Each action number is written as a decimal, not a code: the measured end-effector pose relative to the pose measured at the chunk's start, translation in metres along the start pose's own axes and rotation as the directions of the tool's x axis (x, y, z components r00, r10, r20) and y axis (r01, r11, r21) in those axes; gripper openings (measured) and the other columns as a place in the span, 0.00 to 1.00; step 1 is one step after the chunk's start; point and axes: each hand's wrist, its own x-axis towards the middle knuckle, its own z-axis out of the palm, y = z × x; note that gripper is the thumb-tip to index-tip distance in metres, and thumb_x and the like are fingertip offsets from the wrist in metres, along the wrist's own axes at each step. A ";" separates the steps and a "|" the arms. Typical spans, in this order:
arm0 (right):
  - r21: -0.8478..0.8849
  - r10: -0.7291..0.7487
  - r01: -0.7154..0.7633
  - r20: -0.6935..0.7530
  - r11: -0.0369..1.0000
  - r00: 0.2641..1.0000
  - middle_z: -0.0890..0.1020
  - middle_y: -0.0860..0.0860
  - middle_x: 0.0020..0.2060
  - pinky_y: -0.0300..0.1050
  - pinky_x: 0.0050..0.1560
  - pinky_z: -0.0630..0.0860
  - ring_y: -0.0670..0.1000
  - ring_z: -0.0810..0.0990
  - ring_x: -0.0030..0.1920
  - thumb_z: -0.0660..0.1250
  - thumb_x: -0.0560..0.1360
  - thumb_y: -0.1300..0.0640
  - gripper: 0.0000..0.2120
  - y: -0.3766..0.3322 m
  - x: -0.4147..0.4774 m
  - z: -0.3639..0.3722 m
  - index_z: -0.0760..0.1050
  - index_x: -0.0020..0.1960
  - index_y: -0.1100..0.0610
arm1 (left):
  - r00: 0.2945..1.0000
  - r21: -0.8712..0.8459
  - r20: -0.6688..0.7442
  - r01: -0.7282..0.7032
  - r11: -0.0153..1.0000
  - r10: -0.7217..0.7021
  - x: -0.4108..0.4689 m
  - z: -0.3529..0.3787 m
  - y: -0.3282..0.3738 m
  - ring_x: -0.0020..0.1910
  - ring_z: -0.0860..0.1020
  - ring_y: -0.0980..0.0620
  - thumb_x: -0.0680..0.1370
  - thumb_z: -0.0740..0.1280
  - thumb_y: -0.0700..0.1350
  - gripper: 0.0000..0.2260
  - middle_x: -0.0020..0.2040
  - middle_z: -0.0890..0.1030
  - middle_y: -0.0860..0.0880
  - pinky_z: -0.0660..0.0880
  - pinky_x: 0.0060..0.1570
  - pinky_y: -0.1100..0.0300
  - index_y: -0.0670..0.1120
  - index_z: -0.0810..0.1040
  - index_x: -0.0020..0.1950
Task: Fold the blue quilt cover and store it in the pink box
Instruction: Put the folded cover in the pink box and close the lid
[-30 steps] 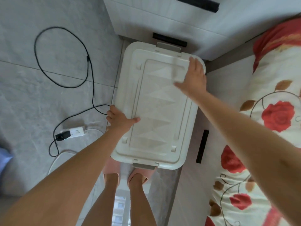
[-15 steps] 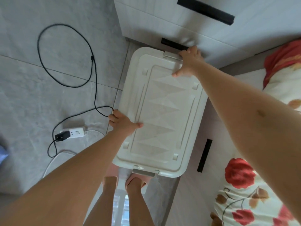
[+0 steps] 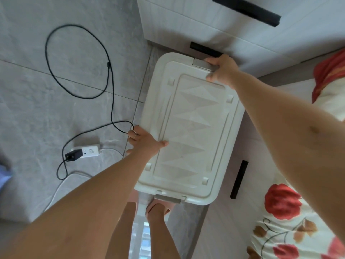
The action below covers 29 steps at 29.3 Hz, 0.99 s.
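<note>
Right hand (image 3: 223, 71) now gripping far latch (image 3: 199, 63) — flat on lid (image 3: 192, 128) earlier; left hand (image 3: 145, 142) clasping lid edge

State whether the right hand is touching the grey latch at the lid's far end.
Touching. The head view shows the right hand curled over the grey latch on the white lid, with no gap between them.

Home bedroom: floral bedding (image 3: 283, 212) (red roses), white drawer unit (image 3: 186, 21), power strip (image 3: 89, 150) on tiled floor (image 3: 37, 109).
</note>
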 end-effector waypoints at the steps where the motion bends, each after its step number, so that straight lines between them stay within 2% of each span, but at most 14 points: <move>1: -0.029 -0.005 0.005 -0.006 1.000 1.000 0.70 0.51 0.62 0.49 0.71 0.63 0.57 0.70 0.65 0.71 0.71 0.57 0.30 0.000 0.001 -0.001 0.69 0.70 0.43 | 1.000 0.001 -0.004 -0.004 1.000 0.004 0.000 0.000 0.000 0.72 0.53 0.40 0.66 0.75 0.60 0.54 0.72 0.49 0.39 0.59 0.69 0.40 0.40 0.42 0.73; 5: -0.153 -0.037 0.029 -0.047 0.988 0.998 0.71 0.53 0.65 0.51 0.70 0.61 0.58 0.68 0.67 0.70 0.72 0.54 0.29 -0.001 -0.006 -0.007 0.68 0.71 0.44 | 1.000 -0.032 -0.014 -0.019 0.999 0.019 -0.001 -0.001 0.002 0.72 0.53 0.40 0.66 0.76 0.59 0.53 0.72 0.49 0.39 0.58 0.70 0.40 0.40 0.42 0.73; 7: -0.166 -0.088 0.054 -0.206 0.985 0.975 0.72 0.53 0.65 0.47 0.67 0.61 0.56 0.68 0.67 0.64 0.75 0.59 0.24 -0.004 -0.025 0.004 0.69 0.70 0.48 | 0.999 -0.034 -0.021 -0.031 0.999 0.031 0.000 -0.001 0.002 0.72 0.52 0.40 0.66 0.76 0.59 0.54 0.73 0.48 0.39 0.57 0.70 0.40 0.40 0.41 0.74; 11: 0.282 0.068 0.123 -0.582 0.951 0.810 0.77 0.51 0.54 0.36 0.52 0.68 0.48 0.74 0.52 0.60 0.72 0.68 0.16 -0.010 -0.115 0.065 0.77 0.55 0.57 | 0.996 -0.050 -0.040 -0.082 0.995 0.080 -0.003 -0.001 0.001 0.73 0.50 0.41 0.67 0.75 0.59 0.54 0.74 0.47 0.40 0.56 0.70 0.42 0.40 0.41 0.75; 13: 0.520 0.244 0.097 -0.547 0.848 0.801 0.77 0.50 0.46 0.37 0.45 0.71 0.48 0.75 0.43 0.61 0.73 0.66 0.09 -0.009 -0.173 0.106 0.77 0.49 0.58 | 0.993 -0.057 -0.056 -0.104 0.993 0.100 -0.005 -0.001 0.002 0.74 0.49 0.41 0.67 0.74 0.60 0.54 0.75 0.46 0.40 0.56 0.70 0.42 0.40 0.40 0.75; 16: 0.691 0.519 -0.095 -0.439 0.717 0.733 0.75 0.51 0.46 0.34 0.45 0.69 0.48 0.72 0.44 0.63 0.73 0.63 0.05 -0.011 -0.265 0.174 0.73 0.48 0.58 | 0.989 -0.077 -0.091 -0.126 0.989 0.119 -0.008 -0.002 -0.004 0.75 0.49 0.40 0.68 0.75 0.59 0.54 0.76 0.46 0.40 0.56 0.70 0.42 0.40 0.41 0.76; 18: 0.827 0.838 -0.390 -0.164 0.404 0.521 0.71 0.54 0.56 0.38 0.53 0.69 0.51 0.71 0.52 0.70 0.71 0.59 0.16 -0.009 -0.310 0.215 0.70 0.57 0.59 | 0.988 -0.096 -0.091 -0.135 0.986 0.127 -0.011 -0.001 -0.004 0.75 0.50 0.40 0.68 0.75 0.58 0.53 0.76 0.47 0.40 0.56 0.71 0.45 0.40 0.42 0.76; 20: 0.867 0.897 -0.478 0.315 -0.139 0.310 0.68 0.55 0.63 0.49 0.62 0.70 0.55 0.71 0.61 0.76 0.67 0.50 0.33 -0.007 -0.337 0.248 0.64 0.65 0.57 | 0.988 -0.099 -0.075 -0.139 0.985 0.132 -0.014 0.000 -0.007 0.75 0.49 0.40 0.68 0.75 0.57 0.53 0.76 0.47 0.40 0.55 0.71 0.49 0.41 0.41 0.76; 21: 0.825 0.792 -0.450 0.511 -0.342 0.333 0.67 0.55 0.66 0.51 0.65 0.68 0.55 0.69 0.64 0.77 0.65 0.45 0.38 -0.008 -0.340 0.253 0.64 0.67 0.55 | 0.989 -0.102 -0.065 -0.140 0.985 0.134 -0.013 -0.002 -0.007 0.75 0.49 0.40 0.68 0.75 0.58 0.53 0.76 0.46 0.40 0.54 0.72 0.50 0.40 0.41 0.76; 22: 0.770 0.643 -0.427 0.634 -0.475 0.429 0.65 0.56 0.69 0.51 0.69 0.66 0.57 0.67 0.68 0.77 0.64 0.41 0.39 -0.009 -0.341 0.260 0.65 0.68 0.53 | 0.988 -0.093 -0.058 -0.145 0.985 0.140 -0.012 -0.002 -0.008 0.75 0.49 0.41 0.69 0.75 0.58 0.53 0.76 0.47 0.41 0.53 0.72 0.50 0.40 0.41 0.76; 24: 0.696 0.405 -0.319 0.663 -0.644 0.630 0.62 0.59 0.74 0.54 0.74 0.60 0.61 0.63 0.72 0.72 0.70 0.42 0.33 -0.012 -0.342 0.269 0.67 0.70 0.54 | 0.985 -0.082 -0.065 -0.164 0.983 0.159 -0.011 -0.001 -0.010 0.74 0.51 0.41 0.68 0.74 0.59 0.53 0.75 0.49 0.41 0.54 0.71 0.50 0.40 0.42 0.76; 25: 0.671 0.379 -0.239 0.635 -0.701 0.673 0.65 0.59 0.72 0.54 0.73 0.61 0.60 0.65 0.71 0.69 0.74 0.47 0.27 -0.016 -0.339 0.272 0.68 0.69 0.55 | 0.982 -0.077 -0.078 -0.176 0.981 0.170 -0.010 0.000 -0.010 0.74 0.53 0.41 0.68 0.75 0.59 0.53 0.75 0.50 0.41 0.55 0.71 0.50 0.40 0.42 0.75; 27: 0.667 0.419 -0.168 0.622 -0.726 0.661 0.74 0.56 0.66 0.53 0.68 0.68 0.55 0.73 0.64 0.68 0.75 0.53 0.15 -0.028 -0.334 0.277 0.73 0.61 0.53 | 0.978 -0.072 -0.100 -0.192 0.979 0.184 -0.008 0.002 -0.014 0.73 0.53 0.42 0.68 0.74 0.60 0.52 0.75 0.51 0.42 0.56 0.71 0.51 0.40 0.43 0.75; 29: 0.673 0.429 -0.196 0.641 -0.713 0.636 0.76 0.54 0.62 0.54 0.57 0.75 0.54 0.77 0.58 0.70 0.74 0.53 0.15 -0.041 -0.324 0.277 0.73 0.59 0.52 | 0.978 -0.077 -0.099 -0.193 0.978 0.185 -0.005 0.001 -0.015 0.74 0.53 0.42 0.68 0.74 0.60 0.53 0.75 0.50 0.42 0.55 0.71 0.51 0.40 0.42 0.76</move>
